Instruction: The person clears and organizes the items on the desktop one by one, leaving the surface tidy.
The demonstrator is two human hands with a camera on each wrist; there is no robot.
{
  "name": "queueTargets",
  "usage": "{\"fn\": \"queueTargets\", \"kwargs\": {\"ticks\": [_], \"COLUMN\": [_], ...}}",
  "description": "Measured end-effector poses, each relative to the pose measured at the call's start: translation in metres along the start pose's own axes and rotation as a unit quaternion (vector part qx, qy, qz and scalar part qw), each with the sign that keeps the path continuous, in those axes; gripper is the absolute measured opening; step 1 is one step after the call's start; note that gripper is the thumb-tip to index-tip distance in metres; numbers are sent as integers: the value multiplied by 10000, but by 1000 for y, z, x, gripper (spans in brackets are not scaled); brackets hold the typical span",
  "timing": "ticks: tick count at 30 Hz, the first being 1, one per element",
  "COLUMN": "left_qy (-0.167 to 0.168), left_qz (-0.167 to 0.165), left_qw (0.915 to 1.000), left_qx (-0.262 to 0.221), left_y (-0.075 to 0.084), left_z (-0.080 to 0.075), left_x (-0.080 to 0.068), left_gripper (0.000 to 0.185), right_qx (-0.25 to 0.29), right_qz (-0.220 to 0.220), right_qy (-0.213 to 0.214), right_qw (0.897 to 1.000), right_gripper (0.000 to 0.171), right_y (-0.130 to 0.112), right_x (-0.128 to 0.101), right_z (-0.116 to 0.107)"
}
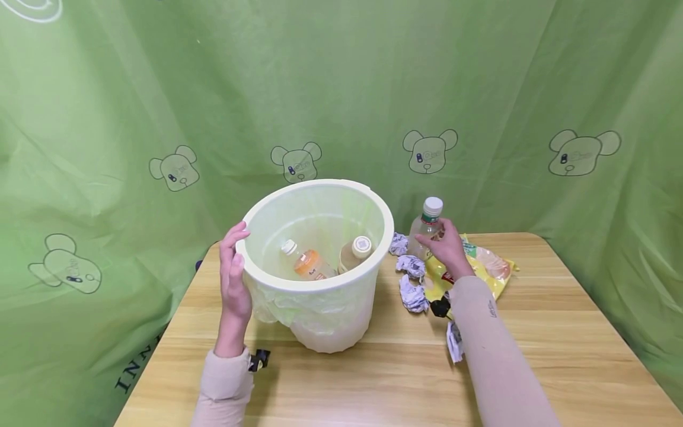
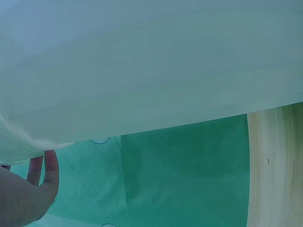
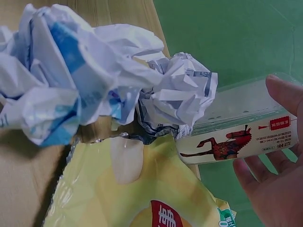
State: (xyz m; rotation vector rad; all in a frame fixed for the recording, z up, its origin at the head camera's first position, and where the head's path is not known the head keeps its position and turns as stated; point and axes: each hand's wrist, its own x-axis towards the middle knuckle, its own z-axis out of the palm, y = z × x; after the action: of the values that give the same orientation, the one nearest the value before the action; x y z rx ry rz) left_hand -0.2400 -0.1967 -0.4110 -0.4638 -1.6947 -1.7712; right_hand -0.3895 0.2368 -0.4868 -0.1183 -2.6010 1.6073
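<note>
The right hand (image 1: 448,246) is closing round the clear bottle (image 1: 425,228), fingers curling about its body just below the white cap; in the right wrist view the fingers (image 3: 279,94) are wrapping over the top of the bottle (image 3: 236,135) and the palm is sitting beneath it (a label with a red horse figure is showing on its side). The bottle is standing upright on the wooden table (image 1: 560,332), at the far edge, just right of the bin.

The left hand (image 1: 235,279) is lying flat against the outer left wall of the cream bin (image 1: 320,284), fingers straight and pressing, the fingertips reaching its rim; nothing is being gripped. In the left wrist view the fingers (image 2: 49,168) are showing extended beside the pale bin wall (image 2: 142,71).

The bin is carrying a thin green liner (image 1: 288,308) folding over its rim. Inside it, an orange-labelled bottle (image 1: 306,262) and a pale capped bottle (image 1: 356,252) are lying at the bottom.

Between the bin and the right hand, crumpled paper balls (image 1: 412,279) are lying on the table, near the bottle. A yellow snack bag (image 1: 482,270) is lying under and beside the right wrist, touching the paper.
</note>
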Motion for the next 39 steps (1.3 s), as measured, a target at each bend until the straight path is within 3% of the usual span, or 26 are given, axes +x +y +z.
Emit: {"fn": "queueTargets", "kwargs": {"ticks": [19,39], "left_qy": [2,11], "left_qz": [64,-2], "left_qw": [10000,10000], "left_qx": [-11,-68], "left_y": [1,-1], "left_z": [0,0], "left_x": [1,0], "left_gripper": [54,54], "right_qx": [277,533], "right_qz": [-250,-1045], "right_qy": [133,323], "right_qw": [9992,9926], "right_gripper": [92,87], "right_y": [-21,-80], "right_x": [-1,-22], "right_z": [-9,-21]}}
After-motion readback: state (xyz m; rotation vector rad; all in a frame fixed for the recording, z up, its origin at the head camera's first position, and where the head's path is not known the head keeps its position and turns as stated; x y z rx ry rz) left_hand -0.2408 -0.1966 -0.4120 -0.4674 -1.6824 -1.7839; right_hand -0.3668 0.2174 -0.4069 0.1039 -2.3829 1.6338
